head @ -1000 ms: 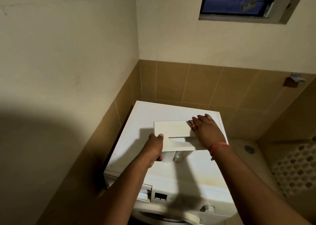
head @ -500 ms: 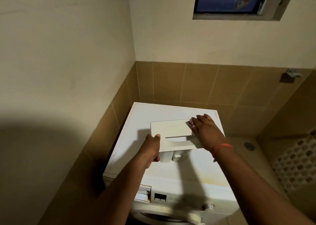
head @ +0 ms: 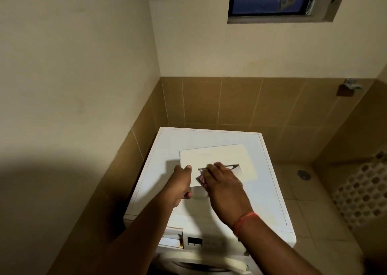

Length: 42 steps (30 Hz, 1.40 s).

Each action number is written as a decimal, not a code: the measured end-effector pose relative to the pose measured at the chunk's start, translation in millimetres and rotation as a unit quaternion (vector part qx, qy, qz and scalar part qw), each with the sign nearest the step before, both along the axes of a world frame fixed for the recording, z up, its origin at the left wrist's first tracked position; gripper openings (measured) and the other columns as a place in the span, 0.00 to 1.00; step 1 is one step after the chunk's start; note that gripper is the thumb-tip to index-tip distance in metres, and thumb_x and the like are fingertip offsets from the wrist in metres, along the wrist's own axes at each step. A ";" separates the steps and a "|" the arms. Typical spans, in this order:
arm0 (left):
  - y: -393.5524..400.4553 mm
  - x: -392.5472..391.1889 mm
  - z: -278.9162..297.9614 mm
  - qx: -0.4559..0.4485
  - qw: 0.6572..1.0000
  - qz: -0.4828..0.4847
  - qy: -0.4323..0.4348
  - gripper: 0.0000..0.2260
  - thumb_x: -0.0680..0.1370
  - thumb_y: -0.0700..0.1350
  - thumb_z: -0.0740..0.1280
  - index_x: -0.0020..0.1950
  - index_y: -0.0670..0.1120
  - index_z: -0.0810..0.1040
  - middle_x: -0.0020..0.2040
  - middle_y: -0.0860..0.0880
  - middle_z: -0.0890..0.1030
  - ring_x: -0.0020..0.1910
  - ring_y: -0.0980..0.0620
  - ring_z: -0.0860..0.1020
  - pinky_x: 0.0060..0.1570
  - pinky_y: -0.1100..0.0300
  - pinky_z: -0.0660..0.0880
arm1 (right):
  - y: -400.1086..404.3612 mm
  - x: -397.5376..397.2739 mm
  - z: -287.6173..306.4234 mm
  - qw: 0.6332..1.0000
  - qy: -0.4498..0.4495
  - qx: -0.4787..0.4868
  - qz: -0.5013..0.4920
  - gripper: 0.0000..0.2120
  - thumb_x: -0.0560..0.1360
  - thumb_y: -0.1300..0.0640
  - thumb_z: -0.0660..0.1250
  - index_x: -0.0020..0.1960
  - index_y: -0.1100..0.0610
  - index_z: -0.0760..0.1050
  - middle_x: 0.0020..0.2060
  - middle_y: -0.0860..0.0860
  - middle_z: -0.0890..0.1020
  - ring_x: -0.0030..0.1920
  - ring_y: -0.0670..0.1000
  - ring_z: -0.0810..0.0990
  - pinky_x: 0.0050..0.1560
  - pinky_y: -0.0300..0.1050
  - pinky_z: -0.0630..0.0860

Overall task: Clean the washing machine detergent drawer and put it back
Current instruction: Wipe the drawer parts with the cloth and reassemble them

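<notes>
The white washing machine (head: pixel 270 193) stands in the corner of the room, against the brown wall tiles (head: pixel 234 101), and its flat top is the surface that carries the things. On this top, about the middle and slightly toward the back edge, the white detergent drawer (head: pixel 217 155) stands on the surface with its front panel turned up. The machine's right part and its back strip are bare. At the front left of the machine is the open slot (head: pixel 173 238) for the drawer. The machine stands on the tiled floor (head: pixel 310 207); to the right of the machine there is a round drain (head: pixel 303 174) in it.
</notes>
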<state>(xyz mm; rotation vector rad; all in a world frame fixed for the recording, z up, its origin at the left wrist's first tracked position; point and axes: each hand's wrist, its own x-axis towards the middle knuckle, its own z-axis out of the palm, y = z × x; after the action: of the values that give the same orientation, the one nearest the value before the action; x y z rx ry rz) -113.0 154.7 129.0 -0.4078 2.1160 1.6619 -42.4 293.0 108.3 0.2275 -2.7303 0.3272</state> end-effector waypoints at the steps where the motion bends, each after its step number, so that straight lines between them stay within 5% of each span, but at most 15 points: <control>1: -0.3 0.6 1.1 0.002 1.000 0.000 0.001 0.16 0.83 0.53 0.53 0.66 0.45 0.65 0.43 0.46 0.73 0.29 0.51 0.67 0.24 0.63 0.67 | -5.8 0.7 2.2 0.999 -0.020 -0.034 0.002 0.15 0.81 0.53 0.61 0.65 0.52 0.75 0.63 0.47 0.74 0.67 0.52 0.71 0.64 0.50 0.73; 10: 1.6 6.2 1.2 -0.004 1.000 -0.012 -0.008 0.16 0.83 0.53 0.53 0.66 0.45 0.64 0.46 0.47 0.72 0.36 0.50 0.69 0.23 0.63 0.69 | 30.0 -1.5 19.5 0.996 -0.027 0.051 -0.067 0.09 0.76 0.51 0.67 0.55 0.52 0.80 0.47 0.52 0.77 0.50 0.57 0.74 0.44 0.49 0.78; 13: 1.1 5.1 2.3 0.003 1.000 -0.006 -0.011 0.16 0.83 0.53 0.53 0.67 0.45 0.64 0.45 0.46 0.73 0.34 0.51 0.68 0.23 0.63 0.68 | 8.8 -7.4 18.0 1.000 -0.019 0.006 -0.002 0.10 0.76 0.55 0.68 0.57 0.54 0.79 0.45 0.52 0.80 0.50 0.56 0.76 0.44 0.49 0.78; 18: -1.9 1.7 3.4 0.022 0.999 0.011 -0.024 0.17 0.83 0.53 0.54 0.68 0.45 0.64 0.51 0.45 0.74 0.37 0.49 0.70 0.22 0.64 0.67 | 0.2 -24.7 18.1 0.992 0.029 0.053 0.114 0.16 0.81 0.48 0.57 0.48 0.53 0.81 0.41 0.49 0.83 0.44 0.54 0.78 0.48 0.45 0.74; 22: -0.3 2.4 1.8 0.039 0.999 0.011 -0.036 0.16 0.83 0.53 0.54 0.66 0.46 0.65 0.48 0.46 0.73 0.35 0.50 0.69 0.22 0.64 0.68 | 41.5 -16.9 28.7 0.991 0.018 0.130 -0.031 0.25 0.80 0.44 0.49 0.42 0.51 0.82 0.40 0.50 0.82 0.40 0.59 0.76 0.41 0.48 0.75; 25: 4.5 6.6 2.8 0.040 0.999 -0.002 -0.037 0.15 0.83 0.53 0.54 0.65 0.46 0.64 0.48 0.46 0.74 0.36 0.50 0.70 0.23 0.64 0.68 | 46.4 -8.0 29.9 0.982 -0.012 0.114 -0.150 0.12 0.74 0.44 0.67 0.40 0.51 0.81 0.39 0.50 0.79 0.39 0.59 0.74 0.36 0.47 0.71; 28: 7.5 6.4 2.9 0.035 0.999 0.002 -0.036 0.15 0.83 0.53 0.54 0.66 0.46 0.64 0.49 0.45 0.74 0.36 0.49 0.70 0.23 0.64 0.69 | 14.9 -8.2 20.3 0.991 -0.011 0.092 -0.097 0.07 0.73 0.50 0.68 0.46 0.50 0.83 0.45 0.50 0.80 0.44 0.59 0.75 0.42 0.50 0.74; 33: -0.8 1.3 1.8 0.061 0.997 0.016 -0.052 0.16 0.83 0.54 0.54 0.65 0.46 0.67 0.61 0.42 0.75 0.34 0.50 0.70 0.24 0.64 0.70 | 0.1 -4.0 22.1 0.995 -0.051 0.081 0.002 0.28 0.66 0.47 0.73 0.65 0.49 0.74 0.58 0.49 0.78 0.57 0.58 0.76 0.50 0.52 0.77; 37: 1.5 3.0 3.6 0.098 0.991 0.012 -0.087 0.15 0.83 0.52 0.56 0.65 0.45 0.69 0.60 0.43 0.73 0.35 0.50 0.69 0.25 0.62 0.72 | 15.4 -7.5 20.5 0.996 -0.036 0.080 0.023 0.26 0.68 0.61 0.62 0.65 0.47 0.73 0.59 0.46 0.77 0.56 0.56 0.75 0.48 0.49 0.75; 40: -7.7 7.2 12.5 0.152 0.978 -0.029 -0.141 0.16 0.83 0.51 0.57 0.66 0.43 0.71 0.56 0.41 0.75 0.27 0.50 0.72 0.31 0.55 0.79 | 27.6 -12.5 21.0 0.996 -0.026 0.062 0.057 0.23 0.71 0.61 0.60 0.64 0.46 0.75 0.58 0.43 0.78 0.55 0.54 0.74 0.48 0.49 0.75; 42: -17.2 7.2 22.6 0.163 0.971 -0.080 -0.155 0.16 0.84 0.51 0.57 0.63 0.42 0.73 0.52 0.40 0.80 0.35 0.44 0.81 0.37 0.48 0.81 | 34.8 -13.5 19.0 0.995 -0.019 0.054 0.081 0.22 0.73 0.60 0.58 0.64 0.45 0.76 0.59 0.42 0.79 0.55 0.53 0.75 0.50 0.49 0.76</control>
<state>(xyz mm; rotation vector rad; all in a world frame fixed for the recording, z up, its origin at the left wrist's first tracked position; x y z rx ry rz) -105.8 137.5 151.6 -0.3549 1.5756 1.6874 -55.9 327.8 127.3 0.4797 -2.7767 0.2299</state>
